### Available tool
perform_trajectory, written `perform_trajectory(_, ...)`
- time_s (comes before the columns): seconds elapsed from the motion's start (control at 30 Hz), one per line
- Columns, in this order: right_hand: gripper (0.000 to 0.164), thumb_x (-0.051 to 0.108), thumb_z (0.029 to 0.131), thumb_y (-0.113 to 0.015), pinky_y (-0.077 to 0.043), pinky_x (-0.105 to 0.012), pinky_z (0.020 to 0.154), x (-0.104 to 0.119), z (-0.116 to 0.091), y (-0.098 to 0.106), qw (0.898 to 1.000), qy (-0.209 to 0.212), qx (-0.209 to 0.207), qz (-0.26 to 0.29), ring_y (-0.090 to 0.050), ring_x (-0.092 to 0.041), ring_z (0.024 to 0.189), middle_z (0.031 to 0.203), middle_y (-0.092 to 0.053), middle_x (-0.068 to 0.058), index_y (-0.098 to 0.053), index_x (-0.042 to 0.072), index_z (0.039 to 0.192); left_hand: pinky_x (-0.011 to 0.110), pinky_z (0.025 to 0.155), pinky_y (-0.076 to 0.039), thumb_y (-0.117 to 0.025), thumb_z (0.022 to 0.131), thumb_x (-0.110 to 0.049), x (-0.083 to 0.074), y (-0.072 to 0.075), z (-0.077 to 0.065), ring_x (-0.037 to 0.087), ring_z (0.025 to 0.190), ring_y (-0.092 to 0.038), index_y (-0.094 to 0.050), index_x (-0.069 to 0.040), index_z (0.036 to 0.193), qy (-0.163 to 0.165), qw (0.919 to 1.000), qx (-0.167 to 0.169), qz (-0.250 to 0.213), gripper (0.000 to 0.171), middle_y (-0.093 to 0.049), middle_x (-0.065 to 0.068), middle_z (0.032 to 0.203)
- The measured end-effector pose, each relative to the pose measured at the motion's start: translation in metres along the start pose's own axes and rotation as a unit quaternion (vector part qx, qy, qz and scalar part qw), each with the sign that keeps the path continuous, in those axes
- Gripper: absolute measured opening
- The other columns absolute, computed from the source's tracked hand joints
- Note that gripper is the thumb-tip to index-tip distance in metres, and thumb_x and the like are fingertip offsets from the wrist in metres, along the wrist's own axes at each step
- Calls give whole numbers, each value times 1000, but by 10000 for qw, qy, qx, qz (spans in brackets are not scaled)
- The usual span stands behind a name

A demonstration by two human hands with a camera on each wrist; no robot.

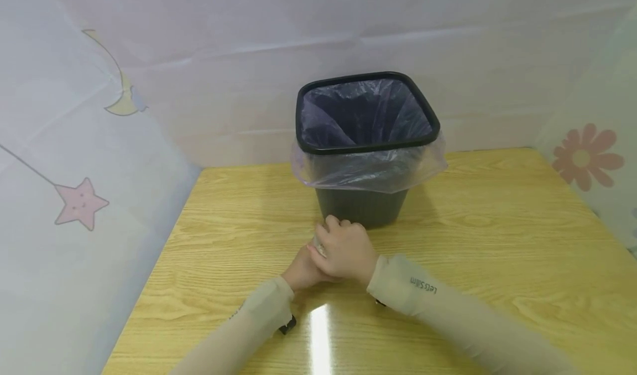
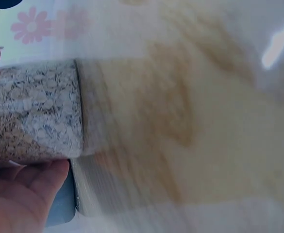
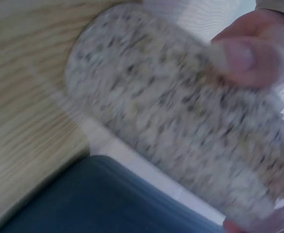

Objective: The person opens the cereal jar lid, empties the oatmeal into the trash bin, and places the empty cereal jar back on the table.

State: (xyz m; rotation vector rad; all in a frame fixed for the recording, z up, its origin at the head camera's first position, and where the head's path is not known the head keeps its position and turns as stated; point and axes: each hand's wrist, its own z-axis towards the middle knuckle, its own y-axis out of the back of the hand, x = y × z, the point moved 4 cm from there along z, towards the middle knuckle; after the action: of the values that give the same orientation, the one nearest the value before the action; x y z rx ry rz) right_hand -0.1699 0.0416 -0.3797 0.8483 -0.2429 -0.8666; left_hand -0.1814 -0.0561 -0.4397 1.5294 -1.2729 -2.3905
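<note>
Both hands meet at a clear jar of oat flakes (image 2: pixel 32 111), just in front of the bin. My left hand (image 1: pixel 301 270) grips it from the left, with fingers (image 2: pixel 44 182) curled against its side in the left wrist view. From the right and above, my right hand (image 1: pixel 348 250) wraps its fingers over the jar and hides most of it in the head view. The right wrist view shows the jar (image 3: pixel 166 111) lengthwise and blurred, with a thumb (image 3: pixel 246 60) pressed on its side and a clear part of its wall at the lower right.
A black bin (image 1: pixel 360 206) with a translucent purple bag (image 1: pixel 368 170) folded over its rim stands at the back of the wood-grain table (image 1: pixel 239 220). Printed cloth walls (image 1: pixel 239 87) enclose the table at the back and sides. A glare streak lies near the front.
</note>
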Motion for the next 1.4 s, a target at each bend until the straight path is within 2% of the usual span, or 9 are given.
perform_trajectory(0.2, 35, 43, 84, -49, -35, -27, 33, -6, 1, -1, 9966, 639, 14, 516, -40, -15, 42, 66, -44, -2, -60, 10, 77, 26, 91, -49, -81, 74, -10, 4, 0, 2, 20, 104, -58, -49, 0, 129, 144, 9989, 358, -283, 65, -58, 8, 121)
perform_trajectory(0.43, 33, 41, 82, -52, -39, -26, 37, -12, 2, -2, 9898, 1069, 159, 926, -45, -14, 46, 72, -49, -2, -63, 10, 84, 20, 75, -52, -76, 74, -13, 5, -1, 9, 8, 87, -58, -57, -8, 114, 161, 9973, 682, 234, 44, -62, -2, 103)
perform_trajectory(0.63, 30, 39, 79, -57, -40, -26, 38, -15, 3, -5, 9851, 1207, 250, 1201, -46, -14, 48, 74, -51, -1, -64, 11, 86, 22, 79, -52, -79, 74, -12, 8, 1, 8, 7, 91, -58, -55, -8, 119, 206, 9968, 721, -282, 51, -61, -4, 108)
perform_trajectory(0.87, 31, 41, 80, -55, -38, -24, 37, -14, 3, -5, 9862, 1194, 233, 1126, -44, -13, 47, 73, -49, -1, -63, 11, 85, 26, 87, -51, -83, 72, -10, 8, -1, 7, 12, 98, -57, -53, -6, 126, 68, 9963, 432, -734, 61, -61, 0, 116)
perform_trajectory(0.93, 31, 41, 80, -56, -37, -24, 37, -14, 3, -4, 9864, 1171, 227, 1135, -43, -13, 47, 73, -49, -1, -63, 11, 85, 27, 89, -50, -83, 72, -10, 7, -2, 5, 12, 101, -57, -52, -6, 128, 67, 9970, 305, -712, 64, -60, 0, 118)
perform_trajectory(1.1, 29, 39, 81, -56, -37, -23, 37, -11, 2, -4, 9887, 1046, 207, 1049, -42, -12, 46, 72, -49, -1, -63, 11, 83, 28, 93, -48, -83, 74, -11, 5, -4, -2, 13, 107, -56, -51, -7, 133, 359, 9942, 84, -1012, 67, -58, 1, 126)
perform_trajectory(1.2, 30, 39, 81, -54, -37, -24, 35, -9, 0, -3, 9919, 859, 163, 920, -42, -13, 45, 71, -49, -2, -63, 11, 82, 29, 94, -48, -81, 77, -10, 4, -6, -8, 15, 110, -57, -49, -9, 137, 611, 9863, 29, -1535, 68, -56, 1, 130)
perform_trajectory(1.27, 30, 39, 81, -53, -37, -25, 34, -7, -1, -3, 9944, 684, 111, 795, -43, -14, 44, 70, -49, -2, -63, 11, 81, 29, 94, -48, -80, 78, -11, 2, -7, -10, 15, 111, -56, -47, -11, 138, 692, 9833, -26, -1682, 69, -55, 0, 131)
perform_trajectory(1.4, 31, 40, 82, -53, -36, -27, 32, -2, -2, 0, 9987, 231, 18, 461, -43, -16, 43, 69, -49, -4, -62, 11, 81, 29, 94, -48, -81, 78, -13, -3, -7, -12, 16, 109, -55, -46, -9, 136, 586, 9878, -224, -1424, 68, -56, 1, 128)
